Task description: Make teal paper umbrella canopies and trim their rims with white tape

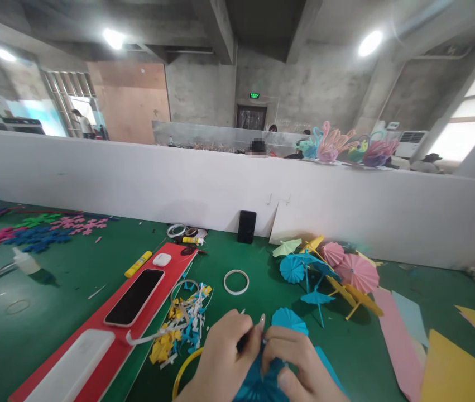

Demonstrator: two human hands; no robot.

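My left hand and my right hand meet at the bottom middle of the view, both with fingers pinched on a pleated blue paper fan that lies between them. A thin dark stick shows between the fingertips. A finished round blue fan lies just beyond my right hand. A heap of yellow, white and blue paper scraps lies left of my left hand.
A green table carries a red board with a black phone and a white case. Paper umbrellas stand at right, coloured sheets beyond, a tape ring in the middle. A white partition runs behind.
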